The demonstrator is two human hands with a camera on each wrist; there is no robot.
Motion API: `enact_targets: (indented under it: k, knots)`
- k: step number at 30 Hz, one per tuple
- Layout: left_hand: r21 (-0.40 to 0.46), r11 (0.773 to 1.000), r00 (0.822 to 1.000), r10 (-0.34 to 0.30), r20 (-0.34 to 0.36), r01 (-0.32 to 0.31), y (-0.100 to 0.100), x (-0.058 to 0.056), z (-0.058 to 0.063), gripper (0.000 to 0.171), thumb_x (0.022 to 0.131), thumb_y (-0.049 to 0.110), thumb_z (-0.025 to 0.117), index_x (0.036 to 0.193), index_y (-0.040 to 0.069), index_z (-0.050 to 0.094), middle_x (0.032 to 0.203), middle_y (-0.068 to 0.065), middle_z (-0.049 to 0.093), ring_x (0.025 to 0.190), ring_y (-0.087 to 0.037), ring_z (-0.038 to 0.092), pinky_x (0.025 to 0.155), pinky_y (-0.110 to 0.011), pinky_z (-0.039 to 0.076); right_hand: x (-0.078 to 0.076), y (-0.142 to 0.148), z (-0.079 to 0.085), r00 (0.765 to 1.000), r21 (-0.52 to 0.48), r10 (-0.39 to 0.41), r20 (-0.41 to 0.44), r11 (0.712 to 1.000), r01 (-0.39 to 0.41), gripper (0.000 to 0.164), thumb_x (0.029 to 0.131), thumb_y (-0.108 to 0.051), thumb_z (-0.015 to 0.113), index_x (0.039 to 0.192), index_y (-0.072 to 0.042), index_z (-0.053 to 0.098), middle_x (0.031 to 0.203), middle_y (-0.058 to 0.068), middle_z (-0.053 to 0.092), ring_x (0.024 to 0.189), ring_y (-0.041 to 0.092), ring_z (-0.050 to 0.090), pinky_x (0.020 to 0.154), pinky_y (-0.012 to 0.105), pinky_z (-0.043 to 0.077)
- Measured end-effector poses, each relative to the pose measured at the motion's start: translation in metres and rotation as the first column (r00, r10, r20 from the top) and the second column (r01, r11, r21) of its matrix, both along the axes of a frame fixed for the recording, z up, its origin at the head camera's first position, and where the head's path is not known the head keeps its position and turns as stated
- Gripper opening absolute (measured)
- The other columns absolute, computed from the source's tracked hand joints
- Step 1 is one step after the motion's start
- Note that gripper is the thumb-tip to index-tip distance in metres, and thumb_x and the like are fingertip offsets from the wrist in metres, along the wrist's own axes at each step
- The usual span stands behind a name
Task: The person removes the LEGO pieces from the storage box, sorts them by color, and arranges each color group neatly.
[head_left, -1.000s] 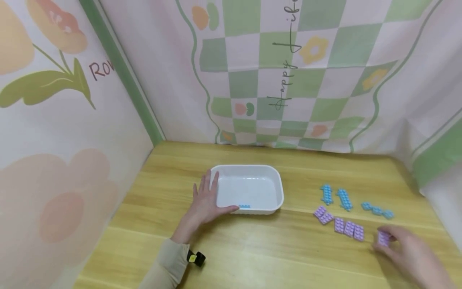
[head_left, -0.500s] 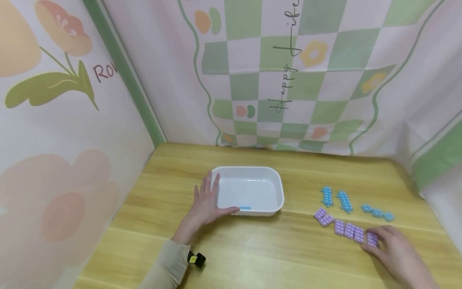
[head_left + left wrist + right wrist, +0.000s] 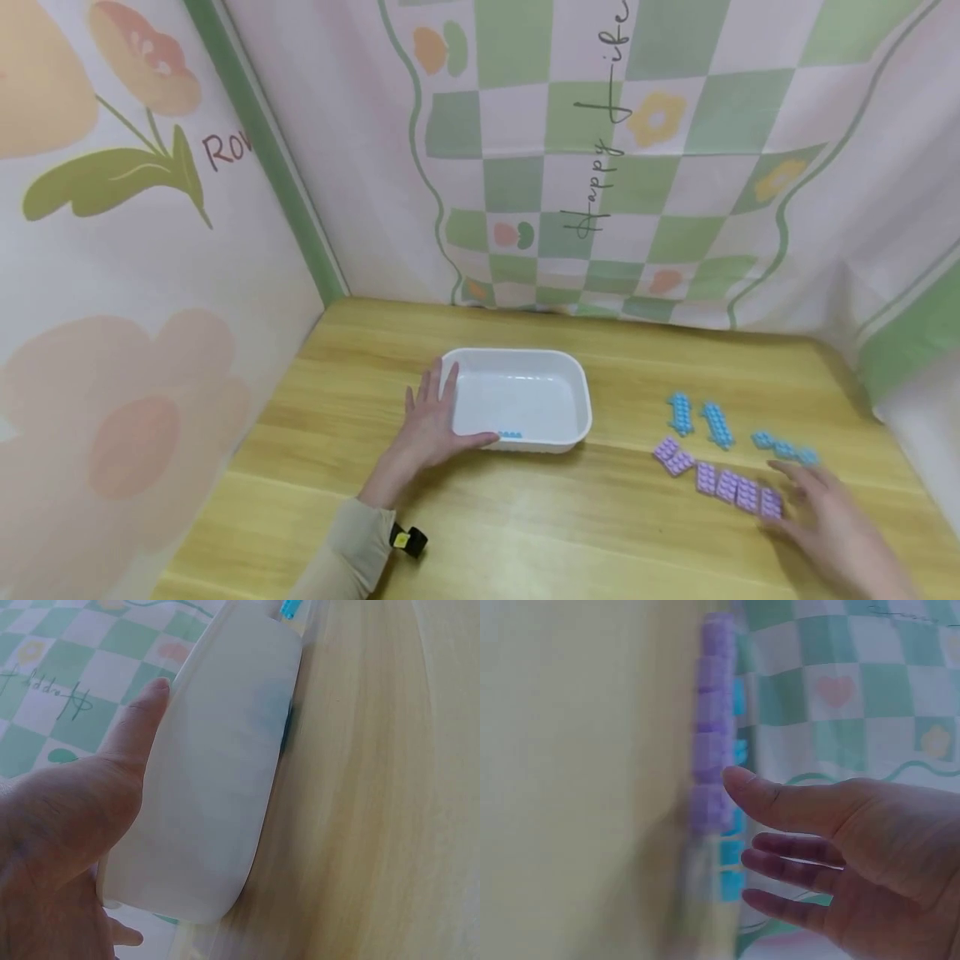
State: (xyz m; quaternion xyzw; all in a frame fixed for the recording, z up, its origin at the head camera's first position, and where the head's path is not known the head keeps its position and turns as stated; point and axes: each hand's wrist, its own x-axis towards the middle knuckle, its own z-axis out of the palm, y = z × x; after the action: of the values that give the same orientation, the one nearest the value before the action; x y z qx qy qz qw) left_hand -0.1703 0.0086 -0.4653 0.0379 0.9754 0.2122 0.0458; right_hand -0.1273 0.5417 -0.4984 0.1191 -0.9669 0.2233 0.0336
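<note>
My left hand (image 3: 429, 429) rests on the left side of a white plastic basin (image 3: 582, 400), fingers straight and spread, thumb along the front rim. A small row of blue studs (image 3: 511, 435) shows inside, behind the front wall. In the left wrist view the thumb (image 3: 139, 724) lies against the basin's outer wall (image 3: 214, 765). My right hand (image 3: 832, 521) is beside the rightmost purple building block (image 3: 771, 502), thumb and fingers parted with nothing between them. Four-in-line purple blocks (image 3: 726, 486) end at that hand; the right wrist view shows the thumb (image 3: 754, 796) overlapping the purple row (image 3: 709, 754).
Two more purple blocks (image 3: 673, 457) lie at an angle left of the row. Behind them are two long blue studded pieces (image 3: 681, 414) and several small blue blocks (image 3: 783, 449). A printed curtain (image 3: 592, 192) hangs along the back edge of the wooden table (image 3: 555, 525).
My right hand has slid a purple block left to the end of the purple row and let go of it, fingers now parted. The left hand has stayed on the basin.
</note>
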Motion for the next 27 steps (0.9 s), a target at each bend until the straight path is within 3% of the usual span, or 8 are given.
enact_targets:
  k: [5,8,11,14,18,22,24,27]
  knots:
    - [0.008,1.000,1.000,0.008,0.006,-0.008,0.000,0.001,0.001,0.139,0.082,0.081,0.079,0.179,0.016,0.004,0.187,-0.019,-0.004,0.173,-0.046,0.007,0.139,-0.071,0.007,-0.005,-0.023,0.031,0.984,-0.105,0.027,-0.173,0.993,-0.046,0.083,0.076,-0.005,0.095,0.149,0.005,0.058,0.129,0.036,0.063,0.110,0.019,0.065,0.081,0.044,0.064]
    - [0.011,1.000,1.000,0.007,0.004,-0.007,0.000,0.001,0.001,0.139,0.082,0.081,0.079,0.179,0.016,0.004,0.187,-0.019,-0.004,0.172,-0.047,0.007,0.139,-0.071,0.007,-0.012,-0.050,0.048,0.954,-0.124,0.059,-0.294,0.987,-0.099,0.084,0.070,-0.008,0.097,0.146,0.002,0.063,0.125,0.029,0.070,0.112,-0.014,0.048,0.088,0.011,0.047]
    - [0.012,1.000,1.000,0.002,0.006,-0.002,0.001,0.002,0.001,0.139,0.082,0.081,0.079,0.179,0.016,0.004,0.187,-0.019,-0.005,0.172,-0.047,0.007,0.139,-0.071,0.006,-0.020,-0.081,0.060,0.923,-0.147,0.104,-0.371,0.975,-0.169,0.084,0.068,-0.006,0.097,0.146,-0.002,0.065,0.127,0.022,0.073,0.117,-0.021,0.041,0.096,0.001,0.037]
    - [0.011,1.000,1.000,0.000,0.008,0.000,0.001,0.002,0.001,0.139,0.082,0.081,0.079,0.179,0.016,0.004,0.187,-0.019,-0.005,0.172,-0.047,0.007,0.138,-0.071,0.006,-0.028,-0.110,0.067,0.904,-0.150,0.164,-0.395,0.959,-0.240,0.083,0.071,-0.003,0.097,0.147,-0.004,0.064,0.130,0.016,0.072,0.119,-0.004,0.057,0.108,0.021,0.057]
    - [0.015,1.000,1.000,-0.003,0.011,0.003,0.001,0.002,0.000,0.139,0.082,0.082,0.078,0.179,0.017,0.003,0.187,-0.019,-0.006,0.172,-0.047,0.007,0.138,-0.071,0.005,-0.036,-0.145,0.080,0.906,-0.163,0.240,-0.348,0.936,-0.311,0.078,0.080,-0.004,0.094,0.151,-0.005,0.061,0.138,0.018,0.069,0.093,0.021,0.073,0.076,0.052,0.069]
    - [0.017,1.000,1.000,-0.005,0.011,0.005,0.001,0.001,0.000,0.139,0.082,0.082,0.078,0.179,0.017,0.003,0.187,-0.019,-0.006,0.172,-0.048,0.007,0.138,-0.071,0.005,-0.048,-0.174,0.089,0.894,-0.189,0.285,-0.344,0.912,-0.364,0.070,0.085,-0.005,0.091,0.149,-0.004,0.062,0.142,0.023,0.068,0.098,0.034,0.078,0.079,0.052,0.070]
    - [0.016,1.000,1.000,-0.002,0.011,0.002,0.001,0.001,0.000,0.139,0.082,0.082,0.079,0.179,0.017,0.003,0.187,-0.019,-0.006,0.172,-0.047,0.008,0.138,-0.071,0.005,-0.056,-0.189,0.089,0.879,-0.172,0.311,-0.361,0.904,-0.391,0.069,0.085,-0.006,0.092,0.148,-0.004,0.064,0.141,0.022,0.071,0.122,0.046,0.072,0.096,0.065,0.065]
    - [0.015,1.000,1.000,-0.007,-0.001,0.007,0.002,0.001,-0.001,0.138,0.083,0.080,0.080,0.179,0.015,0.005,0.186,-0.020,-0.003,0.172,-0.049,0.010,0.138,-0.073,0.008,-0.067,-0.212,0.085,0.863,-0.152,0.395,-0.316,0.876,-0.457,0.068,0.086,-0.006,0.091,0.148,-0.005,0.064,0.144,0.022,0.070,0.129,0.047,0.070,0.102,0.065,0.063]
